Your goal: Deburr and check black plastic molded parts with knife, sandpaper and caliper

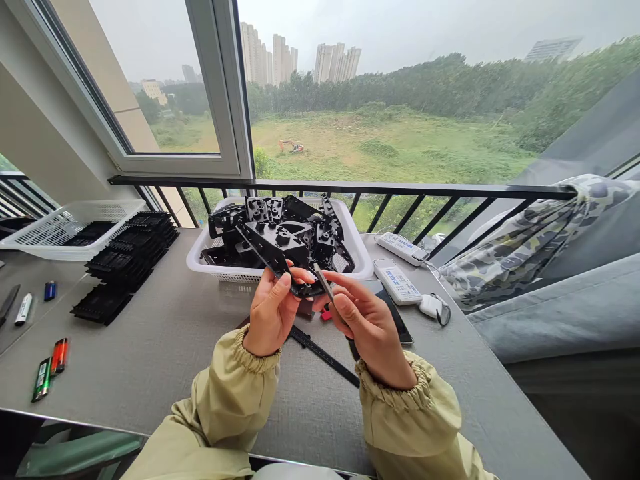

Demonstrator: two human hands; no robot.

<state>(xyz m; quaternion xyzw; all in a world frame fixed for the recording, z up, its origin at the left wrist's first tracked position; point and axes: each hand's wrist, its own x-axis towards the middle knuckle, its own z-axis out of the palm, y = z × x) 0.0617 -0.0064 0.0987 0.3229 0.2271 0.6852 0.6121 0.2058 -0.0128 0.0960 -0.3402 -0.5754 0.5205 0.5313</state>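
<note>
My left hand [273, 310] is closed on a black molded plastic part [273, 248], gripping its near end between thumb and fingers. The part tilts up and away over the basket. In my right hand [367, 327] a thin grey blade-like tool [324, 283] is pinched between thumb and fingers, its tip close to the near end of the part. Whether the tip touches the part I cannot tell. Behind both hands, a white plastic basket [361, 257] holds many black plastic parts [325, 235]. A black caliper-like bar [327, 357] lies on the table beneath my hands.
Stacked black plastic trays [127, 257] stand left, beside another white basket [107, 210]. A marker [23, 309], a blue battery-like cylinder [51, 290] and red [60, 355] and green [42, 379] lighters lie nearer. White boxes [399, 281] and a dark flat device [400, 327] are right.
</note>
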